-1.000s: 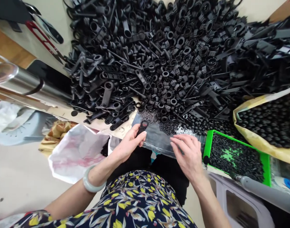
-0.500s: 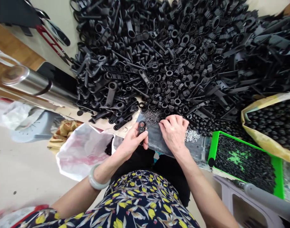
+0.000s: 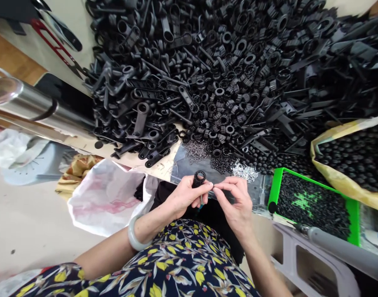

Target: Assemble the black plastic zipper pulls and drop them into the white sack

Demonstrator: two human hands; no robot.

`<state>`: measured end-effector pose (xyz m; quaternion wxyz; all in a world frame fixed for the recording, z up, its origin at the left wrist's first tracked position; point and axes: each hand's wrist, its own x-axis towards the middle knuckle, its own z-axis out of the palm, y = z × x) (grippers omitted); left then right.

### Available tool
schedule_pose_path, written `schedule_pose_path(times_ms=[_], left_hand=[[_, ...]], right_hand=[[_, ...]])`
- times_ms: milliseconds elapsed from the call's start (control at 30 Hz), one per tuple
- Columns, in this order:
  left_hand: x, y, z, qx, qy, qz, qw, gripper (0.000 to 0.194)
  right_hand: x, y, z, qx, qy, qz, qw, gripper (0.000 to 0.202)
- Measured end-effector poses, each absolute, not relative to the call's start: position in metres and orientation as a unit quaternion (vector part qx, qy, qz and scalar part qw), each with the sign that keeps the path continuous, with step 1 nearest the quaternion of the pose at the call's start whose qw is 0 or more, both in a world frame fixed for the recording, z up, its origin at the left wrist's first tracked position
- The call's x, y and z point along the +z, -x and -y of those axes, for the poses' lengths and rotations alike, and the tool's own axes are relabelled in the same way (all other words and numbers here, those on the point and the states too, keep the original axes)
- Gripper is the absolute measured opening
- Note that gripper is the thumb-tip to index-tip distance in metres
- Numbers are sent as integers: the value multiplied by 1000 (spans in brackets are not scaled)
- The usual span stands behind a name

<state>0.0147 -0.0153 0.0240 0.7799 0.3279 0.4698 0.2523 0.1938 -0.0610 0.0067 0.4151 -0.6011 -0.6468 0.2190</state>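
Note:
A black plastic part with a ring-shaped end (image 3: pixel 200 177) is held upright in my left hand (image 3: pixel 189 195), its ring showing above the fingers. My right hand (image 3: pixel 235 202) is beside it, thumb and index finger pinched close to the part; what lies between those fingertips is too small to make out. Beyond my hands, a grey mat (image 3: pixel 184 170) bears a pile of small dark metal pieces (image 3: pixel 196 151), tiny black pieces (image 3: pixel 222 164) and a heap of silvery pins (image 3: pixel 245 170).
Black plastic parts (image 3: pixel 176 62) are heaped across the table. On the right are a green tray (image 3: pixel 277 181) of small black pieces and a yellow bag (image 3: pixel 346 179) of black balls. A white bag (image 3: pixel 92 206) hangs at the left, below a metal cylinder (image 3: pixel 31 105).
My right hand has left the small pieces on the mat and come back beside my left hand, fingertips pinched. My left hand has moved right and nearer my body with the black part.

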Motion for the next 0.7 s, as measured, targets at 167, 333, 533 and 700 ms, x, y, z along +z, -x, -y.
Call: schedule_pose_path(times_ms=[167,333,533,700], left_hand=[[21,-15,16,229,-335,-470,784,41],[22,-17,15,278,-302,-512,755,37],[20,-20,13,309,-277,-522,746,37],[20,-21,13,316,-254,-518,753,36]], right_hand=[[9,-201,66,226,588,664,403,7],[7,-222,54,77,637,703,307,9],[-8,-222,37,12,649,721,241,9],[-10,-214,31,-1,640,733,228,8]])
